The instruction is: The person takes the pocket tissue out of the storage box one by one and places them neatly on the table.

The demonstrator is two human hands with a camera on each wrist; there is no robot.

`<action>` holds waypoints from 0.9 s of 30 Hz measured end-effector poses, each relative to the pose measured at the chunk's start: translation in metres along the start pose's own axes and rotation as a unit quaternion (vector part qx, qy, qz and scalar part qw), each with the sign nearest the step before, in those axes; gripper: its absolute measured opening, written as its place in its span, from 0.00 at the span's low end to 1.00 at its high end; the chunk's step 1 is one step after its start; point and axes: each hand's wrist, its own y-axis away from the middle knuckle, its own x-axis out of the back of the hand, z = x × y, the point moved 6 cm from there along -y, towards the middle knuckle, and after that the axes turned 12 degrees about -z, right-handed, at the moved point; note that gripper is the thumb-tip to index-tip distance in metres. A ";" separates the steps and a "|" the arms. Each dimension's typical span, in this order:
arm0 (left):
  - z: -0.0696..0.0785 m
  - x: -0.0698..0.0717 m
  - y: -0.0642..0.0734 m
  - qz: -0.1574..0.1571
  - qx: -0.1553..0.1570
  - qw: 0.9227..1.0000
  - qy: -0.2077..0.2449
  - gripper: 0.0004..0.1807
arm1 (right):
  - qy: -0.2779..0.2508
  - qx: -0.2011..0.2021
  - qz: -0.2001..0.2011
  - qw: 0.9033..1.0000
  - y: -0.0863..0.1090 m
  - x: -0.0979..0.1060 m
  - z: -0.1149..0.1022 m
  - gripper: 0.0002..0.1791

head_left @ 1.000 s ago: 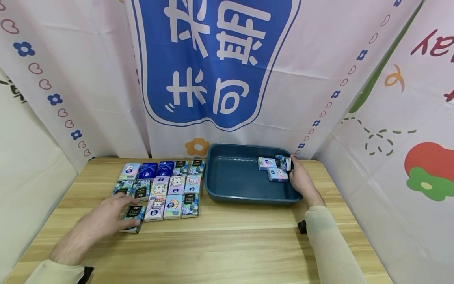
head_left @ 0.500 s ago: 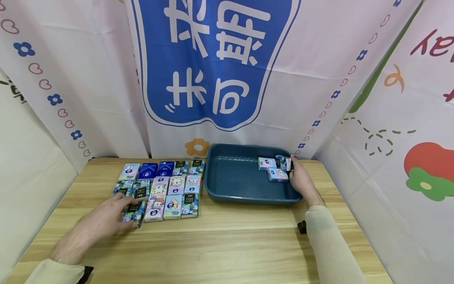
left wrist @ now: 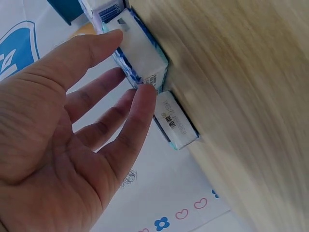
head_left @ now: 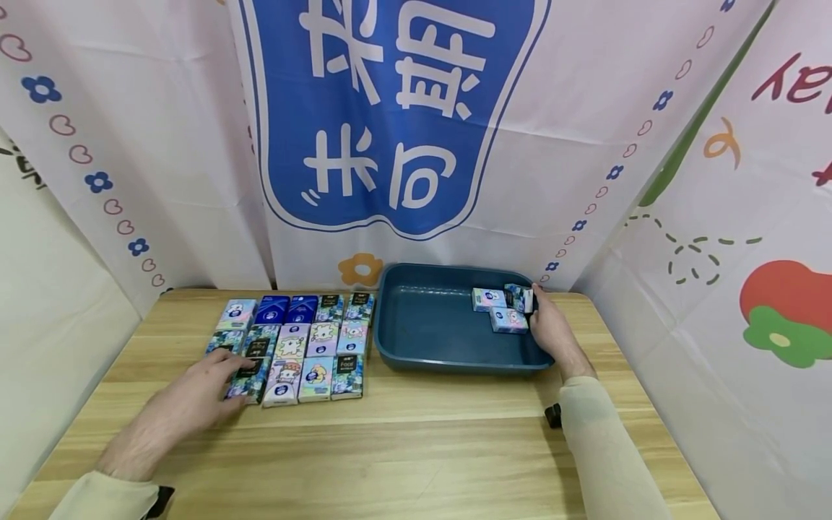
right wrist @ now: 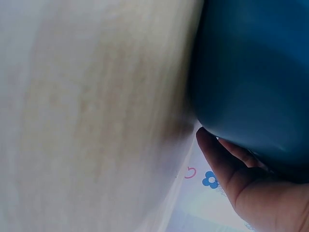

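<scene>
On the left of the table, small tissue packs [head_left: 318,339] lie flat in rows, some pastel with cartoons, some plain blue, some dark floral. My left hand [head_left: 185,393] holds the dark floral tissue pack [head_left: 252,383] at the front left corner, thumb on its near side and fingers across it. In the left wrist view, thumb and fingertips touch that pack's edges. A dark teal tray [head_left: 448,365] stands right of the rows, with three tissue packs [head_left: 509,320] at its right end. My right hand [head_left: 551,328] grips the tray's right end; its fingers lie along the outer wall in the right wrist view.
The wooden table [head_left: 416,448] ends at a printed curtain [head_left: 195,180] behind the tray and packs. Another printed cloth [head_left: 715,289] hangs along the right side. The tray's left wall stands close beside the rows.
My left hand has slid the front left tissue pack away from me, closing it up against the pack behind and level with the front row. The right hand and tray have stayed put.
</scene>
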 end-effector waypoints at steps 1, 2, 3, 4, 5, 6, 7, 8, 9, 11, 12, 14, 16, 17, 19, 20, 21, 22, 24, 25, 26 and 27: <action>0.000 0.000 0.000 -0.001 0.001 1.000 -0.001 0.37 | -0.001 0.000 0.000 1.000 0.000 0.000 0.000 0.39; 0.000 0.000 -0.001 -0.002 0.001 1.000 -0.002 0.37 | 0.000 0.000 0.000 1.000 0.000 0.000 0.000 0.39; 0.000 0.000 -0.001 -0.002 0.000 1.000 -0.001 0.36 | 0.000 0.001 0.000 1.000 0.000 0.000 0.000 0.39; 0.000 0.001 0.000 -0.003 0.000 1.000 0.001 0.36 | 0.002 0.002 0.000 1.000 0.000 -0.001 0.000 0.40; 0.001 0.002 0.000 -0.001 -0.001 1.000 0.003 0.35 | 0.003 0.003 0.001 1.000 0.000 -0.001 0.000 0.40; 0.001 0.003 0.001 0.003 -0.004 1.000 0.005 0.34 | 0.003 0.004 0.001 1.000 0.000 -0.001 0.000 0.40; 0.002 0.005 0.001 0.006 -0.007 1.000 0.009 0.33 | 0.004 0.006 0.001 1.000 0.000 -0.002 0.000 0.40; 0.003 0.006 0.002 0.012 -0.010 1.000 0.013 0.32 | 0.004 0.007 0.000 1.000 -0.001 -0.002 0.001 0.40; 0.005 0.008 0.003 0.017 -0.014 1.000 0.015 0.31 | 0.003 0.008 -0.001 1.000 -0.001 -0.003 0.001 0.40; 0.009 0.011 0.004 0.030 -0.019 0.999 0.017 0.29 | 0.002 0.011 -0.001 1.000 -0.003 -0.004 0.000 0.40; 0.013 0.013 0.004 0.036 -0.023 0.999 0.016 0.28 | 0.002 0.013 -0.001 1.000 -0.004 -0.005 -0.001 0.40; 0.022 0.017 0.005 0.048 -0.032 0.998 0.011 0.27 | 0.000 0.017 0.000 1.000 -0.005 -0.006 -0.003 0.40; 0.033 0.020 0.003 0.057 -0.040 0.998 0.007 0.26 | 0.002 0.019 0.002 1.000 -0.006 -0.007 -0.006 0.39; 0.039 0.022 0.002 0.061 -0.046 0.997 0.005 0.26 | 0.002 0.021 0.002 1.000 -0.006 -0.008 -0.007 0.39; 0.052 0.025 -0.002 0.068 -0.061 0.996 0.006 0.24 | 0.002 0.022 0.001 1.000 -0.006 -0.009 -0.009 0.39; 0.058 0.026 -0.004 0.067 -0.066 0.996 0.007 0.24 | 0.001 0.022 0.001 1.000 -0.006 -0.010 -0.010 0.40; 0.065 0.027 -0.007 0.066 -0.072 0.995 0.011 0.24 | 0.000 0.023 0.001 1.000 -0.006 -0.010 -0.011 0.40; 0.071 0.028 -0.010 0.064 -0.078 0.995 0.013 0.23 | 0.000 0.024 0.001 1.000 -0.006 -0.011 -0.012 0.40; 0.084 0.029 -0.016 0.062 -0.089 0.994 0.020 0.23 | -0.003 0.026 0.001 1.000 -0.006 -0.011 -0.014 0.40; 0.091 0.029 -0.019 0.060 -0.091 0.994 0.023 0.23 | -0.003 0.027 0.001 1.000 -0.006 -0.012 -0.014 0.40; 0.097 0.030 -0.023 0.059 -0.095 0.993 0.025 0.23 | -0.003 0.029 0.000 1.000 -0.006 -0.012 -0.015 0.40; 0.104 0.030 -0.027 0.058 -0.101 0.993 0.029 0.22 | -0.002 0.030 0.000 1.000 -0.005 -0.012 -0.015 0.40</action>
